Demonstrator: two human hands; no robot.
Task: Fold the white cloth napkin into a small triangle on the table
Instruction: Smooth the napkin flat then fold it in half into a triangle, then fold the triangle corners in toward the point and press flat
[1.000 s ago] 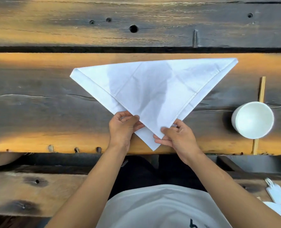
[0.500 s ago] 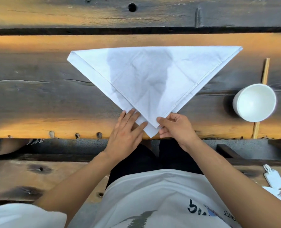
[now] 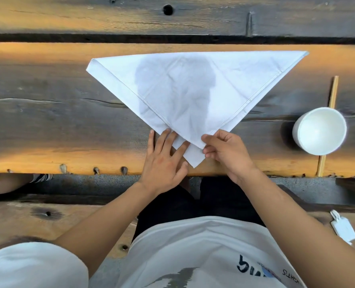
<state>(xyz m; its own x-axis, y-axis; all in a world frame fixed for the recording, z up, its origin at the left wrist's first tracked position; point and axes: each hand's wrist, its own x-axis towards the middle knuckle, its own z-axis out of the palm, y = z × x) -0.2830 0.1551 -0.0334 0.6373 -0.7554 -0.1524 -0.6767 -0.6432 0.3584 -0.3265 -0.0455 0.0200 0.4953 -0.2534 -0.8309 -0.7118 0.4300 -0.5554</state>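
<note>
- Weathered wooden planks form the counter [image 3: 47,121], dark in the middle and lit orange along its near edge; a white cup [image 3: 320,130] stands on it to the right, with a thin wooden stick [image 3: 332,94] running past behind it.
- On the counter's middle plank lies the white cloth napkin [image 3: 193,86], already folded once on the diagonal into a large triangle: long folded edge away from the person, point toward them near the counter's front edge.
- The two layers do not match at the point: the upper layer's tip sits a little higher and the lower layer's corner pokes out beneath it.
- The left hand [image 3: 164,161] lies flat with fingers spread, pressing the lower layer's corner and the wood beside it; it grips nothing.
- The right hand [image 3: 224,150] has its fingers curled and pinches the upper layer's edge at the near point.
- By my reading, the first fold is done but is being trued up, so the task is perhaps a third along.
- What is left, as I judge it: line up the corners, then fold the big triangle in half, likely more than once, to reach a small triangle, and press it flat.
- A small white tag-like item [image 3: 343,227] lies on the bench at lower right, apart from the work.
</note>
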